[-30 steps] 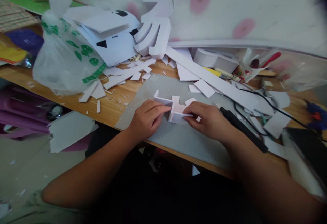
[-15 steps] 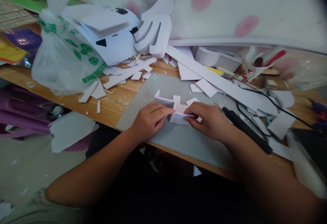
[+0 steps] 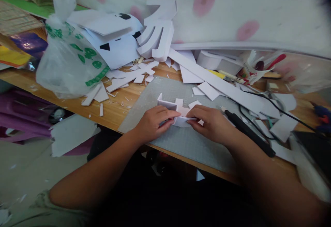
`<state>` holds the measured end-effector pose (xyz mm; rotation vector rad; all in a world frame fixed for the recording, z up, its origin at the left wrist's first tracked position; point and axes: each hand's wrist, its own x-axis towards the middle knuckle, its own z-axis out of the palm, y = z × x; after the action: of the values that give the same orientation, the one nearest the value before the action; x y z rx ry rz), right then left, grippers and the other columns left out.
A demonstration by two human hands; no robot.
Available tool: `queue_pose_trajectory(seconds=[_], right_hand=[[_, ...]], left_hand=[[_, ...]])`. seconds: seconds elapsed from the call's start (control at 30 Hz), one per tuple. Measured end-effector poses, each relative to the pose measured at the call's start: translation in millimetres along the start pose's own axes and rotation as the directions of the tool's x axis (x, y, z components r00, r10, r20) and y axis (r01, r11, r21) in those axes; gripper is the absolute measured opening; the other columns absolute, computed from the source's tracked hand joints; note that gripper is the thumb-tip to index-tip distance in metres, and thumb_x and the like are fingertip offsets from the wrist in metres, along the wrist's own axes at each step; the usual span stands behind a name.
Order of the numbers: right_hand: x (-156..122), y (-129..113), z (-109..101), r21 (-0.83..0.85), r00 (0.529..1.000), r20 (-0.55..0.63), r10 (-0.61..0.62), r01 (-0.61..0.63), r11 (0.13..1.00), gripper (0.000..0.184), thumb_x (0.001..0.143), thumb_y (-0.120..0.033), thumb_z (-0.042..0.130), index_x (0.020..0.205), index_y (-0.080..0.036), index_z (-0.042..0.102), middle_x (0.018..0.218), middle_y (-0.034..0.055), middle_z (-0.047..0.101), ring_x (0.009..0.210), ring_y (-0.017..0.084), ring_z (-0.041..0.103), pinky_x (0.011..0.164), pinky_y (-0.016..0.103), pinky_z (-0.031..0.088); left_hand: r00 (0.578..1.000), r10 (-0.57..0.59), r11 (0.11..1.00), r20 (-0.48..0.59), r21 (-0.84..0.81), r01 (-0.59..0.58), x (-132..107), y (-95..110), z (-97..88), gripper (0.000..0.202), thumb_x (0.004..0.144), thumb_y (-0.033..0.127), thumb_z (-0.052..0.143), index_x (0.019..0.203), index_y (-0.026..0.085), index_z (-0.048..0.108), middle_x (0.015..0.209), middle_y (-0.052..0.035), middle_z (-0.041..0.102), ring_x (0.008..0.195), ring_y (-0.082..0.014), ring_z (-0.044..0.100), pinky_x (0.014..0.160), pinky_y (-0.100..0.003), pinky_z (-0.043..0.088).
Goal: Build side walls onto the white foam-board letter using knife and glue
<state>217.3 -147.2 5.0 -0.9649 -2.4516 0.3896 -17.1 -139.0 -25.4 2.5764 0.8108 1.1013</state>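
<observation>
Fingers [image 3: 168,114] of your left hand [image 3: 151,123] are drawn narrow, index over thumb, at the inner corner of the small white piece [image 3: 182,121]; whether they grip it or only press on it, you cannot tell from this angle. It looks like thin foam board, so expect it to be very light, fairly stiff along its flat panels and dry rather than slippery, but easily dented at the edges and probably weakest where panels meet. Flat faces near those corners are likely the safest hold, with little squeeze. Its left wing stands up just beyond your left fingertips, its middle lies in the gap between your two hands, and its near wall runs rightward on edge into your right hand [image 3: 210,121], whose thumb and index pinch that wall's right end. All of it sits over the grey cutting mat [image 3: 139,106] on the wooden bench [image 3: 134,90]. Further right, a black-handled tool [image 3: 249,134] lies just beside your right hand and wrist.
</observation>
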Motion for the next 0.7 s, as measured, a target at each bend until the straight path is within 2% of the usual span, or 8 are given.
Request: queue_pose_trajectory(seconds=[0.3, 0.47, 0.7], right_hand=[[0.6, -1.9, -1.4, -0.004, 1.0, -0.003, 0.0, 0.0, 1.0, 0.009, 0.083, -0.011, 0.053, 0.087, -0.017, 0.059, 0.08, 0.0045, 0.06, 0.068, 0.015, 0.056, 0.061, 0.024, 0.043], [-0.3, -2.9, -0.5, -0.008, 1.0, 0.004, 0.008, -0.008, 1.0, 0.009, 0.083, -0.011, 0.053, 0.087, -0.016, 0.06, 0.08, 0.0048, 0.059, 0.069, 0.015, 0.055, 0.061, 0.025, 0.042], [-1.3, -1.5, 0.0, 0.02, 1.0, -0.006, 0.017, -0.016, 1.0, 0.009, 0.083, -0.012, 0.055, 0.088, -0.016, 0.061, 0.081, 0.0045, 0.06, 0.07, 0.015, 0.056, 0.063, 0.025, 0.043]], left_hand=[[0.998, 0.06, 0.996, 0.003, 0.069, -0.06, -1.0, -2.7, 3.4, 0.025, 0.092, 0.018, 0.048, 0.111, 0.02, 0.064, 0.077, -0.0021, 0.062, 0.07, -0.0119, 0.058, 0.068, -0.025, 0.049], [0.997, 0.079, 0.995, 0.007, 0.057, -0.079, -1.7, -2.7, 4.2, 0.027, 0.091, 0.016, 0.048, 0.114, 0.019, 0.063, 0.08, -0.0027, 0.062, 0.072, -0.0117, 0.058, 0.067, -0.024, 0.049], [0.999, 0.049, 0.999, 0.015, 0.017, -0.05, -2.7, -3.6, 6.3, 0.027, 0.092, 0.018, 0.048, 0.113, 0.017, 0.065, 0.082, -0.0045, 0.064, 0.073, -0.0124, 0.059, 0.068, -0.024, 0.049]])
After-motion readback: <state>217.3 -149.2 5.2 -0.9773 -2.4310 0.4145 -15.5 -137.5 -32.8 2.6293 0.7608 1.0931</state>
